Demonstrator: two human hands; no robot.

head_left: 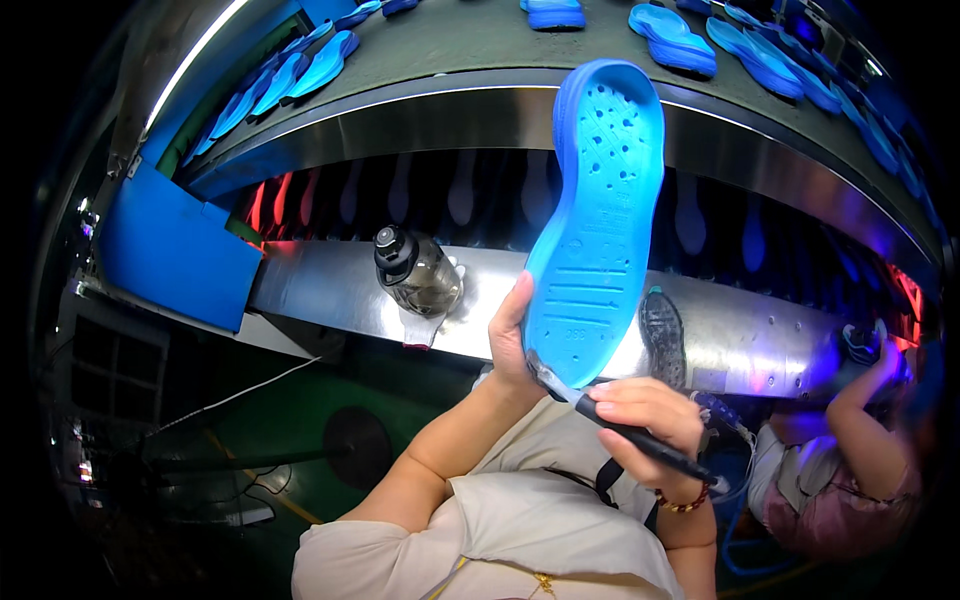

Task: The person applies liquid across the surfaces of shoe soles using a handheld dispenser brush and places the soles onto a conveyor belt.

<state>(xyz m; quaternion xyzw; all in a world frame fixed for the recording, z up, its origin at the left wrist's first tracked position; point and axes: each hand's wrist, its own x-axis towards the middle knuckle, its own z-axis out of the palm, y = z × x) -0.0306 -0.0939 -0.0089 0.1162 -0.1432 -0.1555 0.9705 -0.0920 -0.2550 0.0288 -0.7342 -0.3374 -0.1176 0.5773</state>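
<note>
A bright blue shoe sole (pixel 590 255) stands on end before me, its patterned inner face turned toward me and its heel down. My left hand (pixel 512 335) grips it by the left edge near the heel. In my right hand (pixel 655 430) is a brush (pixel 640 445) with a black handle, held at a slant. Its pale tip touches the heel's lower left rim, close to my left fingers. A thin hose shows by the rear end of the handle.
Behind the sole a dark conveyor belt (pixel 450 45) carries several blue soles (pixel 672 40). Below it runs a metal ledge (pixel 740 320) with a dark drink bottle (pixel 420 275) and a dark sole-shaped piece (pixel 662 335). A co-worker (pixel 850 450) sits at the right.
</note>
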